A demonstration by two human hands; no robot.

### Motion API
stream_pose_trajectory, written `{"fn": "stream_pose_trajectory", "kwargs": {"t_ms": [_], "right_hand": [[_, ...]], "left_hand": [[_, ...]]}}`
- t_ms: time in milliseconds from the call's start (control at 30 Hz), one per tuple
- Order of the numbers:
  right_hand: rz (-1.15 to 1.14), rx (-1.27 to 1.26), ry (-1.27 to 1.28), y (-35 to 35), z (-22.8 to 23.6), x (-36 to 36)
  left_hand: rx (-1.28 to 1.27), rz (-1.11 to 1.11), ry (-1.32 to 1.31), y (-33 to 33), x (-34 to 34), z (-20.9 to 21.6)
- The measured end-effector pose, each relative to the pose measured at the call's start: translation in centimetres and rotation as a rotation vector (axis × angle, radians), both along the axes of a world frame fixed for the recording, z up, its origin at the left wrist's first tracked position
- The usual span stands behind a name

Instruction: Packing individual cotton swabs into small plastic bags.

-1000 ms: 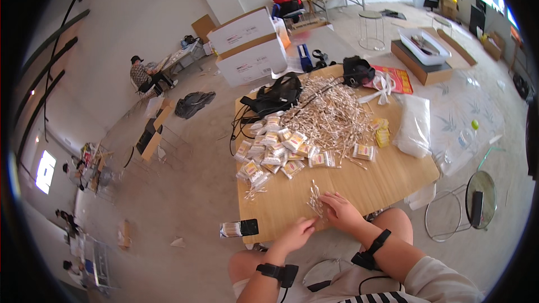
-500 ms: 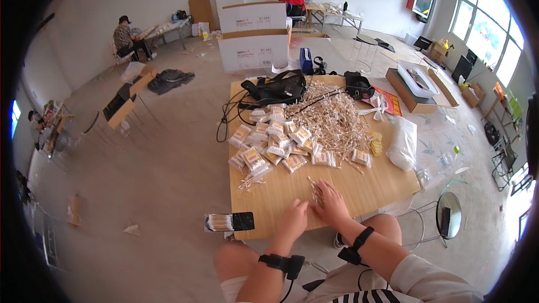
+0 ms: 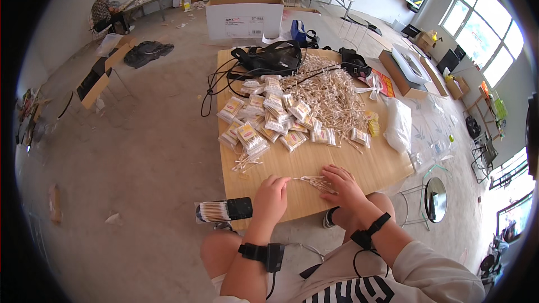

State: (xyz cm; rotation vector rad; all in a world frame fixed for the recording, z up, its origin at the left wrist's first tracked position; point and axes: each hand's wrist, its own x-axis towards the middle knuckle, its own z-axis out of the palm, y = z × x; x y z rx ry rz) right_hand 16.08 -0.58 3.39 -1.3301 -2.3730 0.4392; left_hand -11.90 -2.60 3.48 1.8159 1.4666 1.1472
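- In the head view, the left hand is resting at the lower middle of the frame, its fingertips drawn close together by one swab end; I cannot tell whether they are pinching it.
- The right hand is lying palm down, fingers stretched over part of a small bunch of swabs; I cannot tell whether it is gripping any.
- That bunch is lying on the wooden tabletop between the hands, below the frame's centre, its stems pointing mostly sideways.
- Above the hands, sealed packs are piling over one another left of centre, touching a large heap of loose swabs.
- A black mesh bag is sitting behind the packs, toward the upper middle.
- Right of the heap, yellow packets and a white plastic bag are lying near each other.
- At the lower left, a black-ended pack is jutting past the tabletop's edge.
- A seated person is working at the upper left.
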Motion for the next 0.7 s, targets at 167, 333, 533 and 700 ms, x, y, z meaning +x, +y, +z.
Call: {"fn": "stream_pose_trajectory", "kwargs": {"t_ms": [167, 333, 533, 700], "right_hand": [[0.038, 0.019, -0.046, 1.4, -0.2, 0.1], [0.135, -0.008, -0.062, 3.6, -0.1, 0.0], [0.086, -0.071, 0.079, 3.1, -0.9, -0.7], [0.146, 0.031, -0.04, 1.7, -0.7, -3.4]], "left_hand": [[-0.018, -0.041, 0.001, 0.5, -0.3, -0.1], [0.013, -0.045, -0.027, 1.2, 0.6, -0.5], [-0.037, -0.009, -0.208, 1.7, 2.4, -0.9], [-0.125, -0.02, -0.473, 1.7, 4.0, -2.9]]}}
